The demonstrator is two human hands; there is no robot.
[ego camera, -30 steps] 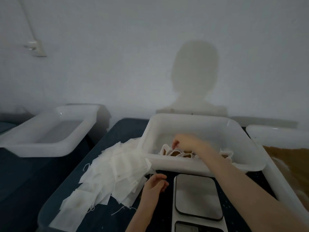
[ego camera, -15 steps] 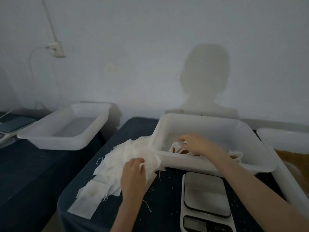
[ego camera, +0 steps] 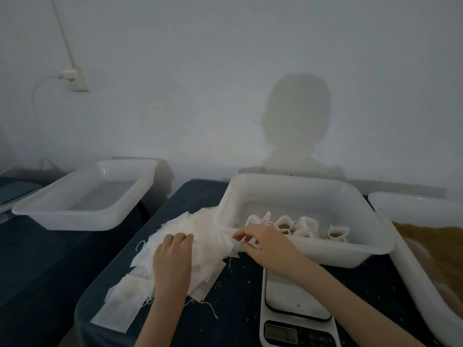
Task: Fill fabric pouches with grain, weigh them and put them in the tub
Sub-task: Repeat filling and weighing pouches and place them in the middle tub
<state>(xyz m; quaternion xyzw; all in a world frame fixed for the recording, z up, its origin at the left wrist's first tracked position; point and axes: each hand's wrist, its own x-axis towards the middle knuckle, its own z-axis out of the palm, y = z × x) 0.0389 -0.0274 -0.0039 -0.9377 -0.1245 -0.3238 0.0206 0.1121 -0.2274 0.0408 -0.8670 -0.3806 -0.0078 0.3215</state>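
Pouches [ego camera: 195,249], flat and empty, lie heaped at the middle left of the frame on the dark table [ego camera: 240,296], and both my hands are on them. My left hand [ego camera: 172,259] rests palm down on top of the heap, fingers together and fairly straight, pressing the fabric. My right hand [ego camera: 265,242] reaches across from the lower right, its forearm passing over the scale [ego camera: 298,306]; its fingers are bent at the heap's right edge, just beside the near left corner of the tub [ego camera: 300,191], and seem to pick at a pouch there, though I cannot tell whether they actually hold one. Loose threads trail from the heap toward the bottom of the frame, and small specks of grain dot the table around the scale. In the tub, at centre right, filled pouches [ego camera: 298,225] stand upright in a row along the near wall, mouths open, brown grain showing inside. At the right edge a white tray [ego camera: 406,271] holds a bed of grain [ego camera: 441,246]. At the middle left, well apart from the heap, a second tub [ego camera: 82,214] sits on another dark surface. On the wall at the upper left is a socket [ego camera: 75,81] with a plug and cord in it.
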